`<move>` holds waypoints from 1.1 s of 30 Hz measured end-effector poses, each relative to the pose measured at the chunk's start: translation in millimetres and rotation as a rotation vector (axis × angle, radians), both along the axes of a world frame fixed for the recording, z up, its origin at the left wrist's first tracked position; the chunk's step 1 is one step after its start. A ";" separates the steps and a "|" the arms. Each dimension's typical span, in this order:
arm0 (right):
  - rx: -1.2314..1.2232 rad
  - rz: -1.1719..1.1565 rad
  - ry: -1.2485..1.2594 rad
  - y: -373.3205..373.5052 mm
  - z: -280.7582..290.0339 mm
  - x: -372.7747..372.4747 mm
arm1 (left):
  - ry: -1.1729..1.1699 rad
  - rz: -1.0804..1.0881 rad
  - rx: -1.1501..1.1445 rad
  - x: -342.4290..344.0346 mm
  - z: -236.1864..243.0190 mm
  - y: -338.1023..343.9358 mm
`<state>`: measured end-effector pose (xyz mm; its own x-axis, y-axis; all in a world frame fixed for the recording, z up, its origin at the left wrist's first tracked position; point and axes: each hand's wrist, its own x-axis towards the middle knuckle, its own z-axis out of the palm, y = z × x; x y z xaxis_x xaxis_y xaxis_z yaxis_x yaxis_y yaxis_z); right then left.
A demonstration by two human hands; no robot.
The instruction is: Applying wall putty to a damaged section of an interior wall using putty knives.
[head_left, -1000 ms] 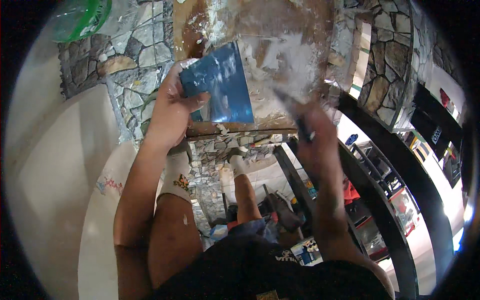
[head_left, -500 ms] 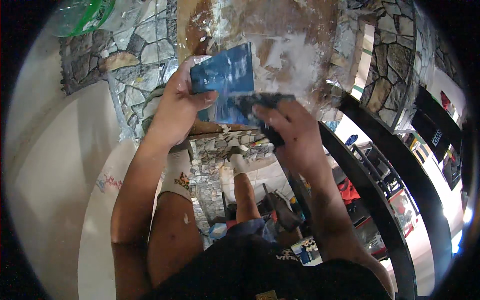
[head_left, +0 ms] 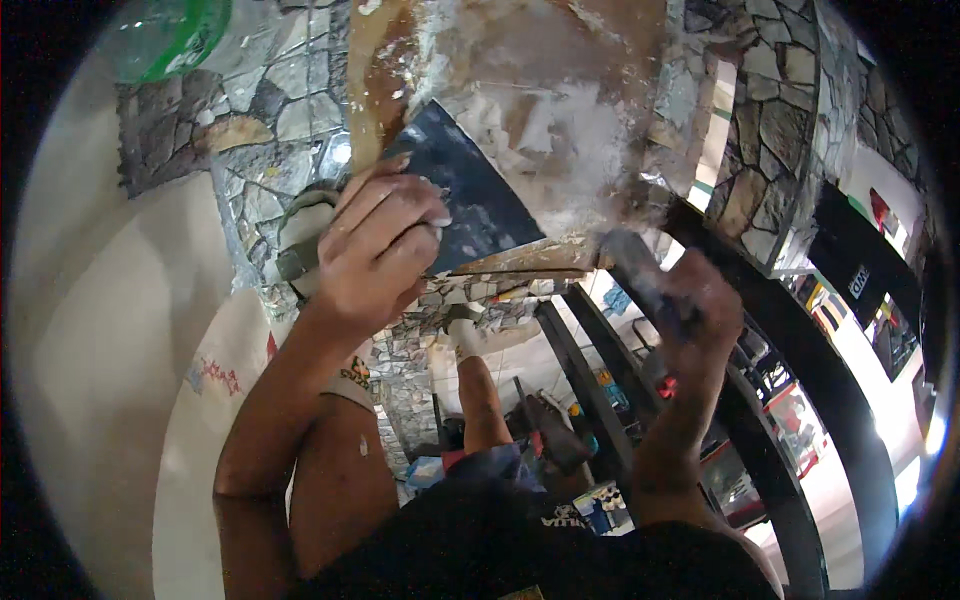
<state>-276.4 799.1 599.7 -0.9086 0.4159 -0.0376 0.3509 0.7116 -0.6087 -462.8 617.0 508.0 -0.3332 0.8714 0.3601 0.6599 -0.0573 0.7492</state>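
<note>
So the left hand (head_left: 375,245) has a dark blue plate (head_left: 480,190), gripped by its left side, fingers curled over the top face. Can't really make out where the thumb is. There's whitish residue on the fingertips (head_left: 442,216) and some pale smudges on the plate too. The plate is tilted, one corner aimed up and another off to the right, and it sits in front of the lower part of a brown board (head_left: 530,60).

The right hand (head_left: 710,300) is pretty blurry, but it's closed around a dark tool (head_left: 632,258). The tool points up and left, its tip near the board's lower right corner and clear of the plate. Can't tell if it's touching the board.

The board is a mess, white smears (head_left: 570,125) all over the middle and flaky bits down the left side. Stone-look tiles (head_left: 310,115) run along its left, with more stonework (head_left: 770,120) over on the right. Up in the top left there's a clear container (head_left: 190,40) with a green band, cut off by the rim of the view. Lower down you get a bare leg (head_left: 340,480), a second leg (head_left: 482,400) in a white sock (head_left: 463,340), and a black shirt (head_left: 500,530).
</note>
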 end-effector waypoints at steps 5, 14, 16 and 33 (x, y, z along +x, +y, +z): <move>-0.282 0.073 -0.093 -11.8 4.2 8.1 | 0.009 0.026 0.094 7.9 2.9 10.2; -0.343 0.196 -0.192 3.5 -31.7 -7.4 | -0.068 -0.125 0.042 16.6 10.9 0.0; -0.290 0.232 -0.176 7.6 -37.7 -12.8 | -0.102 -0.072 0.019 18.6 12.2 -1.1; 0.346 0.149 -0.008 31.8 -78.9 -30.7 | -0.018 0.052 -0.049 13.8 24.4 3.4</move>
